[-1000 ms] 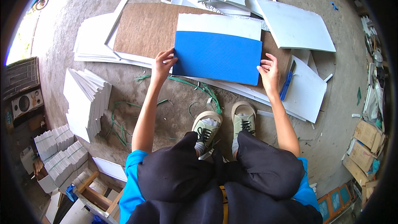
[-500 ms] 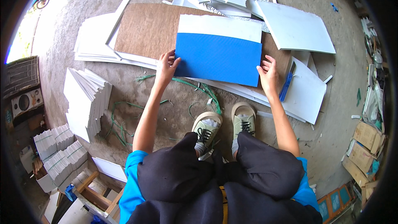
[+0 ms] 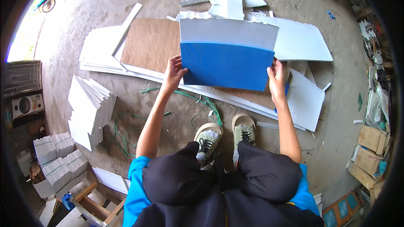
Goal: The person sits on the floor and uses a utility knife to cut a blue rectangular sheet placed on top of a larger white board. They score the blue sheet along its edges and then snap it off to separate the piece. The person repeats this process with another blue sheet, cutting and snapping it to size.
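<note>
A blue sheet (image 3: 227,66) lies over the near part of a white foam board (image 3: 227,30), whose far strip is bare. My left hand (image 3: 173,72) grips the left edge of the pair, thumb on top and fingers at the side. On the opposite edge my right hand (image 3: 276,77) pinches it the same way. Both are raised and tilted above a brown plywood board (image 3: 149,42), which rests on large white sheets (image 3: 99,48). Beside my right hand, a blue tool (image 3: 287,88) is mostly hidden.
White foam scraps (image 3: 233,6) lie at the far side. Green strapping (image 3: 212,111) trails near my shoes. On the left stand a fanned stack of white boards (image 3: 90,111) and tied white bundles (image 3: 63,157). Cardboard boxes (image 3: 372,138) line the right.
My hands have lifted the blue sheet and white board off the plywood and tilted them. My right hand has moved slightly up along the edge. The view has shifted a little.
</note>
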The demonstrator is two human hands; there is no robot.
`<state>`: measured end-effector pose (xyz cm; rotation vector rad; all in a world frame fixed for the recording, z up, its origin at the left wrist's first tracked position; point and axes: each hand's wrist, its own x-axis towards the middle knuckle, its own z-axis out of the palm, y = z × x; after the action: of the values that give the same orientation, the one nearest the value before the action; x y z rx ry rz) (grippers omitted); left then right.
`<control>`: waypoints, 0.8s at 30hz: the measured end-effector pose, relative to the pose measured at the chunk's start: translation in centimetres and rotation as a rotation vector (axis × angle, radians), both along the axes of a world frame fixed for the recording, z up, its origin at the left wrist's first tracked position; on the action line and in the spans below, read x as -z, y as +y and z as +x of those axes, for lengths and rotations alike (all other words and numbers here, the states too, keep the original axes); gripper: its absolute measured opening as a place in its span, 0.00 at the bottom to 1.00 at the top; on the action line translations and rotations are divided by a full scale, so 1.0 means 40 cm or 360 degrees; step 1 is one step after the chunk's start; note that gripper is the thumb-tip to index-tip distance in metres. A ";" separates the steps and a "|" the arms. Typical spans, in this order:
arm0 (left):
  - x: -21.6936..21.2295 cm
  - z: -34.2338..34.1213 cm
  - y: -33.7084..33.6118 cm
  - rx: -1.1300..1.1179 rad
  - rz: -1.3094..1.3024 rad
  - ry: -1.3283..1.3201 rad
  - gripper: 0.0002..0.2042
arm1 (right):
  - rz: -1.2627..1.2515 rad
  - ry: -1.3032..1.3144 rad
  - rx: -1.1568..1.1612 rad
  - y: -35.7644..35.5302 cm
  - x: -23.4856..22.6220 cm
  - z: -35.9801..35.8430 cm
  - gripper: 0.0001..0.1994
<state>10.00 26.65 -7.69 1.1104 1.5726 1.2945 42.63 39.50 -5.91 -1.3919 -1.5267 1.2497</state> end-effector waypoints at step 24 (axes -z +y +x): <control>0.038 0.029 -0.039 -0.0172 0.0391 0.0829 0.20 | 0.0699 -0.0436 -0.0443 -0.026 0.031 0.030 0.31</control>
<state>11.14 25.09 -9.19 1.6355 1.9009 1.3664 43.81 38.46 -7.13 -1.1168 -2.0917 0.8217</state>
